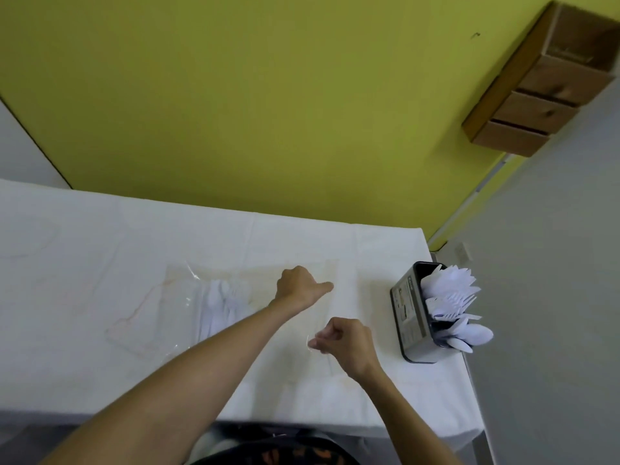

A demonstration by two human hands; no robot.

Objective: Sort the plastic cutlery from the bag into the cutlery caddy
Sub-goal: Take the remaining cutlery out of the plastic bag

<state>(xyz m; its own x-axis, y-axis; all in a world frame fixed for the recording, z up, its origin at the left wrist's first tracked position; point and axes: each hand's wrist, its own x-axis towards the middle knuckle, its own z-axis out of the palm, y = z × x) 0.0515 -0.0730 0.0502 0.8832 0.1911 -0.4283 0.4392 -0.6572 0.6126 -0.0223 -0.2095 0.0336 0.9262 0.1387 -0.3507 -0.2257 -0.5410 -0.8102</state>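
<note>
A clear plastic bag [151,313] lies flat on the white table, with several white plastic cutlery pieces [221,307] inside its left half. My left hand [298,286] is closed on the far side of the bag's right end, thumb pointing right. My right hand [345,340] pinches the near edge of the same end between thumb and fingers. At the table's right edge stands a dark cutlery caddy [411,317]. White forks, knives and spoons [449,290] stick out of its compartments.
The table [67,250], covered in white cloth, ends just right of the caddy and along the near edge by my body. A yellow wall runs behind it. A wooden drawer unit [543,95] hangs at the upper right.
</note>
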